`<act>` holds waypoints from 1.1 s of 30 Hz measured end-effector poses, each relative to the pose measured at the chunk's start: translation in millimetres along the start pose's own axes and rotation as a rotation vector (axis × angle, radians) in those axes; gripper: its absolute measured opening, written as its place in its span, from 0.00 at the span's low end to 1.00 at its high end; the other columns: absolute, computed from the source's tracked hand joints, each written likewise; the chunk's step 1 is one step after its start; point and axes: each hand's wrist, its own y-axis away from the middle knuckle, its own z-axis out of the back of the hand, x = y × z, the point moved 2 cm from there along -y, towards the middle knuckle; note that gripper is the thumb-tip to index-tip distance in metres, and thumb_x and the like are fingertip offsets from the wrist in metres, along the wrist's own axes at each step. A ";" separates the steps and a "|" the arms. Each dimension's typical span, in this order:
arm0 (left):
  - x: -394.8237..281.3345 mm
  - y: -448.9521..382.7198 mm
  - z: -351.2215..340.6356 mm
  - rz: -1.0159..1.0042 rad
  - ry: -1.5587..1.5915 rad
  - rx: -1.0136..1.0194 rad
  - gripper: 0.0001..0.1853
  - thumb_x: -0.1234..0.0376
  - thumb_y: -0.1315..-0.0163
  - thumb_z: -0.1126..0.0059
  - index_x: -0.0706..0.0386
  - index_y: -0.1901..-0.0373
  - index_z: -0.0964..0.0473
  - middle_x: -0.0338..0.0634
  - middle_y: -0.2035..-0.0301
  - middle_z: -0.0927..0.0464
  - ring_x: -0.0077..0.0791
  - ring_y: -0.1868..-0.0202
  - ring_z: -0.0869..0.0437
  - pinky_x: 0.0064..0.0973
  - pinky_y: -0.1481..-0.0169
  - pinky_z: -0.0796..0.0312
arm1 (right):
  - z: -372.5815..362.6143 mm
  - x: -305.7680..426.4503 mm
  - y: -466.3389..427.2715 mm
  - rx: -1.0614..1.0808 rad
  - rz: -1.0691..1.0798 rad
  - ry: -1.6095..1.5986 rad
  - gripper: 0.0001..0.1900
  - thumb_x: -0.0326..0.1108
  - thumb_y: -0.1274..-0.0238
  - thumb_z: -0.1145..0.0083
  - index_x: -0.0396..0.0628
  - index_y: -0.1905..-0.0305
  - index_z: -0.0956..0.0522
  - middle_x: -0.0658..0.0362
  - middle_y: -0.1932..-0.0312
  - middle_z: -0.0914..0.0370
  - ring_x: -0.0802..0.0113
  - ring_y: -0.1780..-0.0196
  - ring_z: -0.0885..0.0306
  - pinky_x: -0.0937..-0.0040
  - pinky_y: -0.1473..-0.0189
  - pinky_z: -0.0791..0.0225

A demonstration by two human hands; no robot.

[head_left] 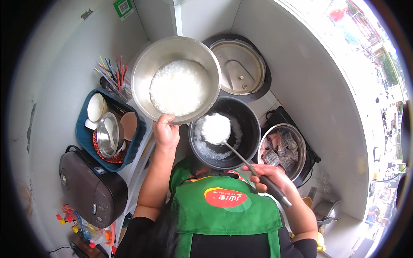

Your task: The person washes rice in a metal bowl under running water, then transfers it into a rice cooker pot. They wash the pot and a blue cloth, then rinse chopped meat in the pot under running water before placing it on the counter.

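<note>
My left hand (pixel 166 133) grips the near rim of a wide steel pot (pixel 142 64), tilted so that the white cooked rice (pixel 180 87) inside faces me. In my right hand (pixel 271 179) is the dark handle of a ladle (pixel 238 156). Its bowl is heaped with white rice (pixel 216 129) and hangs over a dark inner cooking pot (pixel 251 125). A ring of pale, watery rice (pixel 214 154) clings around the bottom of that dark pot. The steel pot's edge overlaps the dark pot's upper left rim.
Right of the dark pot, a steel bowl (pixel 302 138) holds raw fish pieces (pixel 280 150). A pressure cooker lid (pixel 237 69) lies behind. At left are a blue basin (pixel 84 129) of dishes, a cup of straws (pixel 119 85) and a rice cooker (pixel 90 190). White walls enclose the corner.
</note>
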 end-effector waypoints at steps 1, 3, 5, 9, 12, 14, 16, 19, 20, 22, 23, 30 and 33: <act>-3.2 -0.8 -0.8 -0.006 -0.023 0.014 0.24 0.76 0.52 0.56 0.66 0.49 0.31 0.44 0.59 0.24 0.31 0.64 0.21 0.28 0.65 0.26 | -4.7 5.1 16.4 -0.067 -0.004 0.051 0.20 0.32 0.32 0.56 0.33 0.40 0.32 0.59 0.76 0.32 0.75 0.83 0.35 0.80 0.81 0.41; -10.5 -2.3 3.6 -0.016 -0.062 0.032 0.25 0.77 0.52 0.56 0.65 0.47 0.31 0.44 0.59 0.24 0.31 0.63 0.21 0.27 0.64 0.26 | -24.7 15.1 52.5 -0.157 0.050 0.118 0.20 0.31 0.34 0.56 0.30 0.42 0.31 0.57 0.76 0.31 0.75 0.85 0.36 0.80 0.83 0.42; -10.5 -3.4 5.1 -0.004 -0.089 0.049 0.25 0.76 0.51 0.56 0.65 0.46 0.31 0.44 0.58 0.25 0.31 0.63 0.21 0.27 0.65 0.26 | -33.2 22.0 86.5 -0.134 0.085 0.114 0.21 0.33 0.34 0.52 0.31 0.41 0.32 0.58 0.75 0.30 0.72 0.83 0.32 0.78 0.82 0.39; -12.5 14.5 -2.7 0.047 -0.156 0.062 0.24 0.74 0.50 0.54 0.69 0.47 0.31 0.49 0.58 0.22 0.38 0.64 0.18 0.31 0.67 0.27 | -71.3 35.2 135.0 -0.255 0.188 0.185 0.21 0.33 0.37 0.49 0.30 0.42 0.30 0.56 0.78 0.30 0.72 0.85 0.33 0.78 0.83 0.39; -8.0 33.4 -9.7 0.164 -0.155 0.043 0.26 0.75 0.51 0.54 0.69 0.46 0.31 0.49 0.58 0.22 0.38 0.63 0.18 0.31 0.67 0.26 | -96.4 38.3 148.7 -0.283 0.329 0.328 0.21 0.31 0.38 0.48 0.30 0.43 0.29 0.56 0.79 0.29 0.72 0.86 0.34 0.78 0.83 0.39; -4.3 45.0 -15.2 0.248 -0.121 0.074 0.26 0.75 0.52 0.55 0.69 0.46 0.31 0.49 0.57 0.21 0.38 0.63 0.18 0.31 0.66 0.26 | -102.7 34.8 139.5 -0.296 0.417 0.516 0.22 0.26 0.40 0.47 0.32 0.41 0.30 0.59 0.78 0.28 0.75 0.82 0.32 0.80 0.79 0.37; 6.5 51.5 -17.5 0.329 -0.092 0.149 0.27 0.75 0.52 0.54 0.69 0.45 0.31 0.49 0.57 0.22 0.37 0.61 0.18 0.30 0.66 0.26 | -87.0 22.4 112.6 -0.364 0.578 0.895 0.23 0.25 0.41 0.45 0.33 0.40 0.31 0.60 0.76 0.29 0.78 0.75 0.28 0.78 0.73 0.33; 20.9 61.9 -30.6 0.385 -0.042 0.138 0.28 0.77 0.53 0.55 0.68 0.45 0.31 0.49 0.55 0.22 0.39 0.59 0.18 0.33 0.60 0.24 | -38.8 8.6 53.1 -0.597 1.042 1.761 0.17 0.22 0.47 0.43 0.38 0.51 0.29 0.46 0.74 0.27 0.49 0.73 0.26 0.60 0.72 0.33; 20.4 63.2 -28.8 0.382 -0.039 0.140 0.28 0.77 0.54 0.55 0.69 0.45 0.32 0.50 0.55 0.22 0.40 0.57 0.19 0.34 0.56 0.25 | -25.4 5.7 42.7 -0.541 1.099 1.835 0.20 0.23 0.48 0.42 0.37 0.47 0.30 0.48 0.74 0.27 0.51 0.75 0.26 0.60 0.74 0.32; 22.3 66.6 -23.4 0.381 -0.041 0.138 0.29 0.78 0.54 0.55 0.69 0.44 0.32 0.50 0.54 0.23 0.41 0.54 0.20 0.37 0.49 0.25 | -25.2 2.9 40.1 -0.494 1.206 1.911 0.24 0.24 0.49 0.41 0.36 0.44 0.31 0.50 0.75 0.27 0.53 0.77 0.26 0.60 0.76 0.31; 21.8 66.6 -23.9 0.392 -0.015 0.150 0.30 0.78 0.54 0.55 0.68 0.44 0.33 0.49 0.53 0.24 0.41 0.53 0.20 0.36 0.50 0.25 | -29.0 2.8 42.3 -0.511 1.259 1.918 0.25 0.24 0.50 0.41 0.36 0.44 0.31 0.51 0.76 0.28 0.53 0.78 0.26 0.61 0.77 0.31; 14.4 71.1 -21.1 0.409 -0.055 0.121 0.31 0.79 0.55 0.56 0.68 0.42 0.35 0.49 0.51 0.25 0.42 0.51 0.21 0.38 0.49 0.25 | -16.3 -2.6 29.1 -0.451 1.148 1.539 0.24 0.23 0.47 0.43 0.36 0.43 0.30 0.49 0.75 0.27 0.54 0.75 0.24 0.65 0.74 0.33; 11.8 69.7 -17.5 0.394 -0.084 0.137 0.31 0.78 0.55 0.56 0.71 0.42 0.35 0.52 0.50 0.25 0.44 0.49 0.22 0.40 0.46 0.27 | -30.1 13.0 27.5 -0.380 0.727 1.194 0.20 0.27 0.39 0.46 0.34 0.42 0.30 0.61 0.81 0.29 0.75 0.80 0.29 0.75 0.76 0.37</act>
